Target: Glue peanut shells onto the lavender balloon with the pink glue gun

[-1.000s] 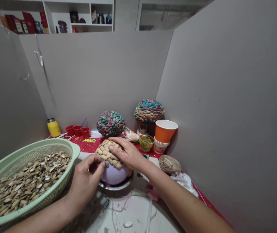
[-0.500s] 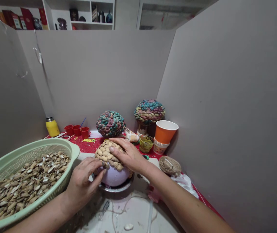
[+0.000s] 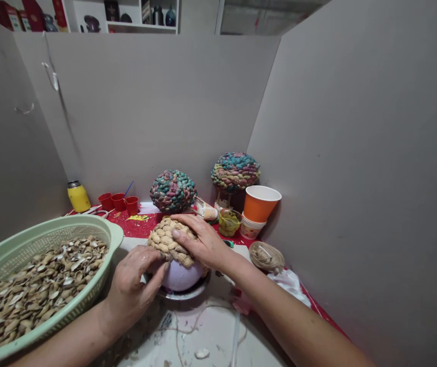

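A lilac ball, its upper part covered in rows of peanut shells, rests in a shallow metal bowl. My right hand lies curved over the top right of the shells and holds the ball. At the covering's lower left edge, my left hand has thumb and forefinger pinched at a peanut shell against the bare lilac surface. The fingertips partly hide that shell. Left of this hand stands a green plastic colander full of loose peanut shell halves.
Behind stand two painted peanut-shell domes, red cups, a yellow bottle, a glass bowl and an orange paper cup. A twine coil lies right. Grey partitions enclose the table.
The view has tipped slightly downward. My left fingertips have pressed in closer to the shell edge, hiding more of the shell there. The right hand keeps its place on the ball.
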Demonstrator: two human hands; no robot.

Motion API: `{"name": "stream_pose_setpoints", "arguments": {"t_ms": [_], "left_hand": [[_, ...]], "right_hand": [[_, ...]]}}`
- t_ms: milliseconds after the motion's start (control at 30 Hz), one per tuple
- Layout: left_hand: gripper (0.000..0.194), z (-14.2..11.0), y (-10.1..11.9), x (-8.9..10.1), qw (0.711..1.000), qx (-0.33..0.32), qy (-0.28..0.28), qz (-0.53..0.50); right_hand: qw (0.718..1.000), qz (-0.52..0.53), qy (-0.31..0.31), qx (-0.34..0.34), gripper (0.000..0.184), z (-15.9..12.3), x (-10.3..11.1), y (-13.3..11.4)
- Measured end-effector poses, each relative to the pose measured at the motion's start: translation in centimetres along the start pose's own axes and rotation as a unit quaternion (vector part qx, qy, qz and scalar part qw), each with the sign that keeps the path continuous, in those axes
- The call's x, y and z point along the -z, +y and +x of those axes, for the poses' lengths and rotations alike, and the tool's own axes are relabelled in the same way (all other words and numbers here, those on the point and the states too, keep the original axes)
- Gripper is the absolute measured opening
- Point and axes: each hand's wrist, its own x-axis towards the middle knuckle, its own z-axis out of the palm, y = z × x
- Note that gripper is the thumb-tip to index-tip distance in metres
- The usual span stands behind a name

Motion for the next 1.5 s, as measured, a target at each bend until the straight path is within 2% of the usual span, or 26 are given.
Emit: {"name": "stream_pose_setpoints", "arguments": {"t_ms": [400,567,767,900,1067,1200,1367,1500], "left_hand": [[0.023,0.1,-0.2,-0.2,1.000,-0.008,0.000,-0.010],[0.026,-0.3,-0.3,0.2,0.999,-0.038,0.008,0.026],[0.034,-0.8,-0.3,1.1,0.999,-0.026,-0.020,0.013],[0.039,-1.1,-0.2,1.3,1.000,-0.018,-0.003,-0.005],[0.037,-1.6,-0.6,0.9,0.998,0.044,0.021,0.033],[0.044,-1.7,-0.9,0.4,0.992,0.118,-0.012,0.035],[0.052,-1.6,-0.9,-0.1,0.978,0.200,-0.056,-0.009],[0.054,-1.4,-0.8,-0.4,0.966,0.246,-0.058,-0.056]], "right_hand": [[1.000,-0.002,0.003,0.004,0.040,0.0,0.0,0.0],[1.000,0.004,0.001,0.006,0.040,0.0,0.0,0.2],[1.000,0.007,-0.003,0.006,0.037,-0.1,0.0,0.1],[1.000,0.005,-0.004,0.002,0.037,-0.1,0.1,0.0],[1.000,0.010,-0.005,-0.001,0.036,-0.1,0.2,-0.1],[1.000,0.011,-0.008,0.003,0.036,-0.2,0.2,0.0],[1.000,0.011,-0.008,0.004,0.037,-0.2,0.1,0.0],[1.000,0.012,-0.008,-0.002,0.038,-0.2,0.0,0.0]]}}
